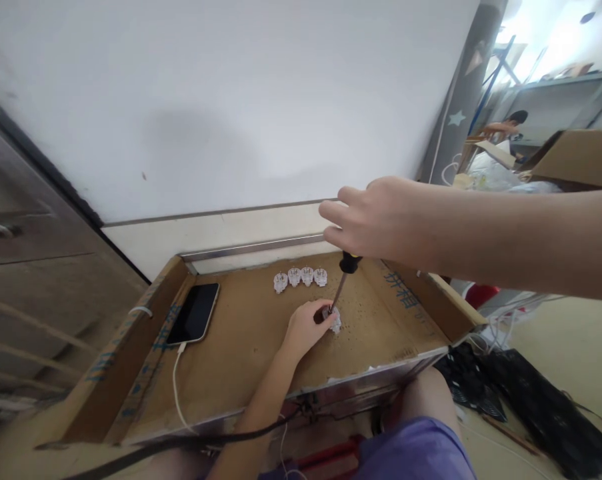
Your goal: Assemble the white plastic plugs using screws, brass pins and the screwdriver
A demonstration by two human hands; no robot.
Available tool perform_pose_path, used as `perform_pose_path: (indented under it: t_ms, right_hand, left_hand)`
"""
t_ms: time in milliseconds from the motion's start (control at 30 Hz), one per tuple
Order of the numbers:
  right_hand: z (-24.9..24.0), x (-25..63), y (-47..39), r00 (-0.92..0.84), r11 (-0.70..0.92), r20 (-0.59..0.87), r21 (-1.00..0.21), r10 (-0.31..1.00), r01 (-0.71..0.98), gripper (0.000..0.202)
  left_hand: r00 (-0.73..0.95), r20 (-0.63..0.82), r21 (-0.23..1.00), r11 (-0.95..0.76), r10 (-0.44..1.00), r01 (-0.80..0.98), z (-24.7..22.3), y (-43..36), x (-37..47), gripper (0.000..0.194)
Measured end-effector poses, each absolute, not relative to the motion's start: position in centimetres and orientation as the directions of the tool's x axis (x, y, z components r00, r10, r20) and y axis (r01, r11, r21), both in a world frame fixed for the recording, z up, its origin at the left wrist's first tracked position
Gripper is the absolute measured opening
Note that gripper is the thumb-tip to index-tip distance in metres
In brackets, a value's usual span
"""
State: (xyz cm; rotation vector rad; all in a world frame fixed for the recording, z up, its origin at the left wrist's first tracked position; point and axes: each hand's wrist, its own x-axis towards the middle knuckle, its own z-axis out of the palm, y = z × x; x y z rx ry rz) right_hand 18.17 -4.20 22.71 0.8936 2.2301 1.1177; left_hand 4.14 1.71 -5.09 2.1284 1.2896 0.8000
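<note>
My right hand (pixel 353 217) is wrapped round the black handle of a screwdriver (pixel 350 263), whose shaft points down. The screwdriver's tip meets a small white plug part (pixel 336 323) on the cardboard-lined work surface (pixel 251 347). My left hand (pixel 308 325) pinches that part from the left, its fingers close to the tip. A dark brown piece beside the fingertips is too small to tell apart. Behind the hands, several white plug parts with metal pins (pixel 307 275) stand in a row.
A phone (pixel 195 313) with a white cable lies at the left, by the raised cardboard edge (pixel 131 353). A white wall (pixel 241 120) rises behind the surface. Black items (pixel 545 400) lie on the floor at right. Another person (pixel 508 127) sits in the right background near boxes.
</note>
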Motion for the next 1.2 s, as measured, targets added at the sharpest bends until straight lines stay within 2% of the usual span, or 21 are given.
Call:
perform_pose_path:
  t_ms: [200, 300, 400, 500, 567, 633, 700, 767, 833, 900, 967, 1033, 1200]
  right_hand:
    - [21.3, 18.7, -3.0, -0.581, 0.320, -0.027, 0.854, 0.814, 0.410, 0.017]
    - [21.4, 19.0, -3.1, -0.610, 0.370, -0.028, 0.816, 0.792, 0.444, 0.040]
    - [21.9, 19.3, -3.2, -0.701, 0.441, 0.030, 0.758, 0.713, 0.481, 0.035]
    - [22.7, 19.4, -2.7, -0.727, 0.559, 0.040, 0.611, 0.686, 0.561, 0.023]
    - [23.1, 19.2, -2.3, -0.673, 0.588, 0.029, 0.459, 0.739, 0.665, 0.027]
    - [23.6, 19.0, -2.0, -0.586, 0.553, 0.018, 0.311, 0.810, 0.773, 0.032]
    - [23.8, 18.8, -1.8, -0.523, 0.509, 0.030, 0.190, 0.852, 0.840, 0.027]
    - [24.0, 18.7, -1.5, -0.495, 0.488, 0.060, 0.096, 0.867, 0.867, 0.025]
    - [24.1, 18.8, -0.9, -0.467, 0.467, 0.028, 0.020, 0.884, 0.884, 0.030]
    - [24.2, 19.0, -0.1, -0.399, 0.401, -0.061, 0.028, 0.915, 0.915, 0.042]
    - [24.2, 19.2, 0.6, -0.304, 0.320, -0.124, 0.128, 0.944, 0.939, 0.046]
    - [24.2, 19.3, 0.9, -0.254, 0.274, -0.110, 0.243, 0.961, 0.931, 0.048]
    - [24.3, 18.7, 0.3, -0.393, 0.399, -0.078, 0.272, 0.916, 0.876, 0.055]
  left_hand:
    - [0.358, 0.258, 0.663, -0.435, 0.897, 0.610, -5.2, 1.8, 4.1, 0.027]
    - [0.359, 0.256, 0.658, -0.434, 0.898, 0.616, -5.3, 1.9, 4.1, 0.027]
    - [0.360, 0.244, 0.657, -0.426, 0.901, 0.621, -5.3, 1.9, 4.1, 0.028]
    - [0.363, 0.237, 0.664, -0.423, 0.901, 0.616, -5.3, 1.9, 4.1, 0.029]
    - [0.362, 0.230, 0.678, -0.416, 0.903, 0.606, -5.4, 2.0, 4.1, 0.029]
    - [0.360, 0.226, 0.691, -0.410, 0.905, 0.595, -5.5, 2.0, 4.1, 0.029]
    - [0.361, 0.227, 0.696, -0.410, 0.905, 0.589, -5.6, 2.1, 4.1, 0.029]
    - [0.359, 0.230, 0.696, -0.411, 0.905, 0.589, -5.6, 2.1, 4.1, 0.029]
    - [0.355, 0.231, 0.694, -0.409, 0.906, 0.592, -5.6, 2.1, 4.1, 0.029]
    - [0.353, 0.234, 0.696, -0.409, 0.906, 0.590, -5.6, 2.1, 4.1, 0.029]
    - [0.354, 0.238, 0.697, -0.413, 0.904, 0.587, -5.6, 2.0, 4.1, 0.029]
    - [0.353, 0.242, 0.692, -0.416, 0.904, 0.590, -5.6, 2.0, 4.1, 0.029]
    - [0.362, 0.257, 0.683, -0.433, 0.896, 0.588, -5.8, 2.1, 4.0, 0.028]
